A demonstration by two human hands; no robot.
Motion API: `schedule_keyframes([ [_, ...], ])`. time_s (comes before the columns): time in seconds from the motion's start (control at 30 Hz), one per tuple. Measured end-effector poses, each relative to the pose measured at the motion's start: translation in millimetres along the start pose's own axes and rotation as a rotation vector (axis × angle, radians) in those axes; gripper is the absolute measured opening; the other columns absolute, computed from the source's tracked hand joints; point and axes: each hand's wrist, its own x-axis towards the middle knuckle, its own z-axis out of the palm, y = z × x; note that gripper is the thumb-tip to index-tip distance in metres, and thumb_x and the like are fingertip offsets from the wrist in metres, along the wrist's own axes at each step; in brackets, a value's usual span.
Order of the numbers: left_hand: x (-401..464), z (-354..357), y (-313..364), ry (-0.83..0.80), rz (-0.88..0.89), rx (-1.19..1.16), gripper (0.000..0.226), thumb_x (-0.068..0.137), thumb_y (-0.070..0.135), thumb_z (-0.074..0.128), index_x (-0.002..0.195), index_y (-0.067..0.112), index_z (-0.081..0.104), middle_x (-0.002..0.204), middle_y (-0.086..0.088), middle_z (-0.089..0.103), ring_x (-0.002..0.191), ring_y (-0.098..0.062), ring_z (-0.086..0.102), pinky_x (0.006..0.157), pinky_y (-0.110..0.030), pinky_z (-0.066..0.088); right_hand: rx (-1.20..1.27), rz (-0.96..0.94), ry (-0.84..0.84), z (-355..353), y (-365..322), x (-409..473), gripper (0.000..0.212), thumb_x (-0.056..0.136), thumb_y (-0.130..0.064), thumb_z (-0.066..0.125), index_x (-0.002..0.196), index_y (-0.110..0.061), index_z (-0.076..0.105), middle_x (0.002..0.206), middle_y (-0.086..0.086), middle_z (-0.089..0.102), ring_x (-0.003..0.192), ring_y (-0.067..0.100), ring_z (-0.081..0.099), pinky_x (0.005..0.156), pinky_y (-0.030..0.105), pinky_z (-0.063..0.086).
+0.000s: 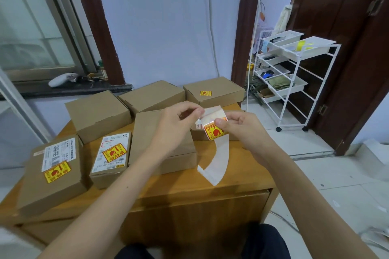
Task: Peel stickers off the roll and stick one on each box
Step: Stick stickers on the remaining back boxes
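Several brown cardboard boxes lie on a wooden table [189, 193]. Yellow-and-red stickers sit on the near-left box [52, 174], on the small labelled box [110, 157] and on the far-right box [214, 91]. The big middle box [147, 132], the back-left box [97, 114] and the back-middle box [153, 94] show no sticker. My right hand [242, 130] holds the sticker roll [213, 124] above the table, a yellow sticker facing me. My left hand [179, 124] pinches the roll's top edge. A strip of bare backing paper [216, 162] hangs down from the roll.
A white wire trolley [292, 78] with trays stands on the floor to the right, by a dark brown door [347, 48]. A window sill [63, 86] with small items runs behind the table at the left. Another box [197, 134] lies partly hidden under my hands.
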Motion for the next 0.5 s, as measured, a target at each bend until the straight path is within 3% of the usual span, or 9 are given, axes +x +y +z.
schedule_keyframes([
  [0.1,2,-1,0,0.023,-0.020,0.000,0.014,0.092,0.026,0.062,0.093,0.020,0.075,0.088,0.007,0.074,0.088,-0.013,0.067,0.080,-0.044,0.057,0.015,0.008,0.006,-1,0,0,0.020,0.089,-0.024,0.065,0.105,-0.015,0.073,0.088,-0.002,0.080,0.081,0.002,0.074,0.068,0.010,0.053],
  [0.27,6,-5,1,0.104,-0.093,-0.065,0.013,0.093,0.023,0.061,0.093,0.021,0.074,0.083,0.004,0.074,0.083,-0.012,0.069,0.076,-0.026,0.058,0.014,0.030,0.024,0,0,3,0.023,0.090,-0.025,0.065,0.106,-0.011,0.073,0.086,-0.002,0.080,0.079,0.000,0.073,0.063,0.006,0.051],
  [0.4,13,-12,-6,0.142,-0.136,-0.232,0.012,0.091,0.015,0.063,0.089,0.017,0.075,0.079,-0.002,0.074,0.080,-0.019,0.070,0.083,-0.038,0.059,0.025,0.030,0.018,3,-2,8,0.024,0.089,-0.027,0.065,0.107,-0.012,0.073,0.088,-0.003,0.080,0.082,0.001,0.073,0.070,0.010,0.051],
  [0.5,16,-19,-12,0.183,-0.151,-0.253,0.012,0.091,0.013,0.063,0.087,0.017,0.074,0.076,-0.002,0.073,0.077,-0.016,0.069,0.082,-0.035,0.059,0.047,0.033,0.005,7,-3,14,0.023,0.090,-0.026,0.065,0.106,-0.013,0.073,0.087,-0.004,0.080,0.082,0.002,0.073,0.077,0.015,0.049],
])
